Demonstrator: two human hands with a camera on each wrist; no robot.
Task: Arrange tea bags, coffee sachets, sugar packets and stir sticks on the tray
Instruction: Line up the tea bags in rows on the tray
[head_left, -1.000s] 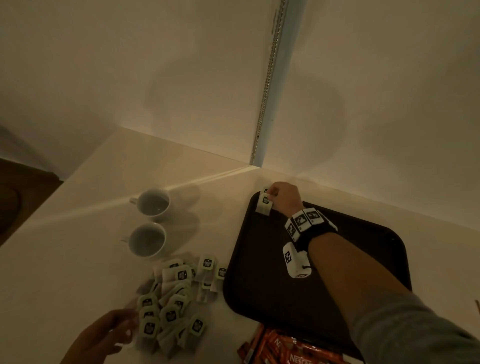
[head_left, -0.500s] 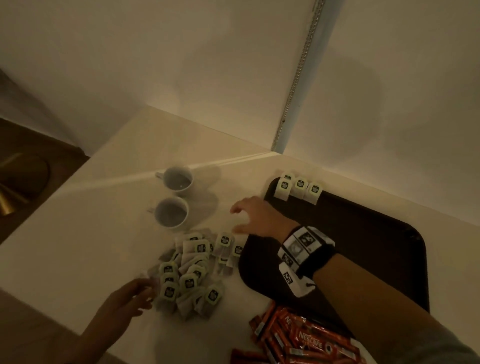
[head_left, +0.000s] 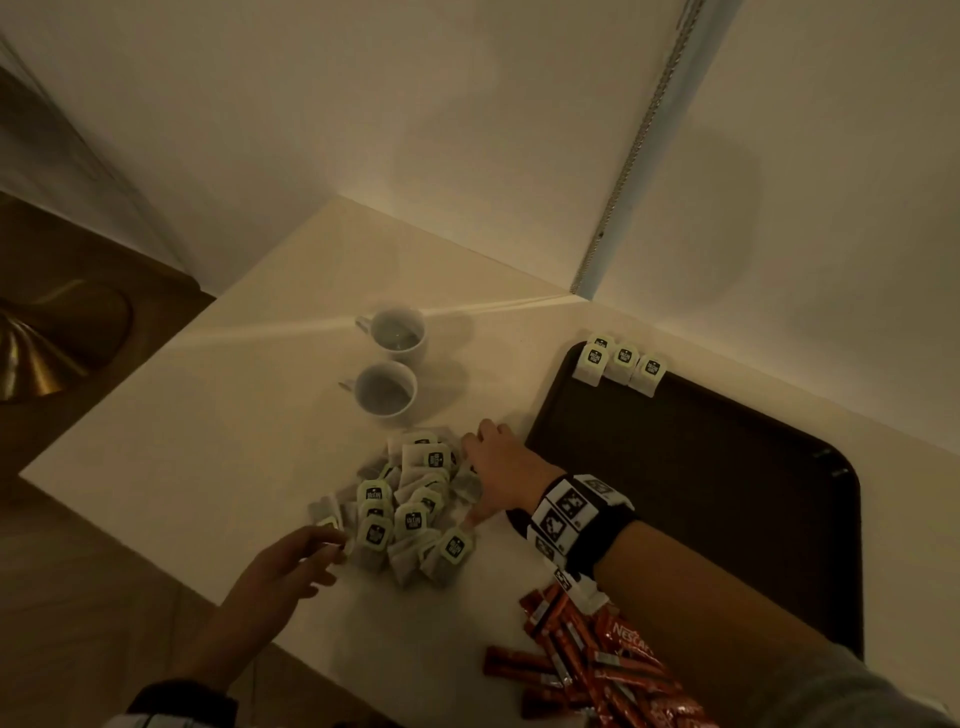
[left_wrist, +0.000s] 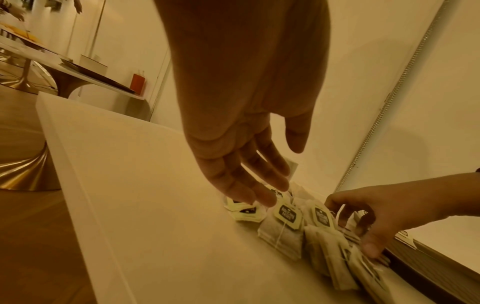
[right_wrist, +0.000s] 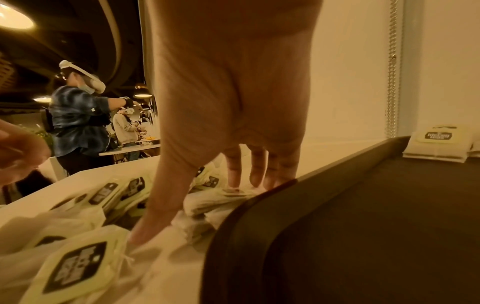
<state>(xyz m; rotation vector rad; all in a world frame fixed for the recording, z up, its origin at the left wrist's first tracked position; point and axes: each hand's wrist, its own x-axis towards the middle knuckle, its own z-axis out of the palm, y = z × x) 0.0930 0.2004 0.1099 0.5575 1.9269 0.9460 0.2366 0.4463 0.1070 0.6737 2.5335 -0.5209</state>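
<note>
Tray row: four tea bags (head_left: 621, 359) stand along the far rim of the tray (head_left: 727, 467); I started at that corner so later rows have room in front.
Heap: the tea bag pile (head_left: 410, 506) lies on the counter just left of the tray.
My right hand (head_left: 501, 460): thumb and fingers spread down over the pile's tray side, closing on the next bag; in this dim light I cannot tell whether one is gripped.
My left hand (head_left: 283, 569): relaxed, fingertips at the pile's near edge to keep it from sliding.
Coffee sachets (head_left: 587, 660): waiting near me, off the tray.

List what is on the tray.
Tea bags sit in its far left corner, at least four. The person's right forearm hides part of the tray.
</note>
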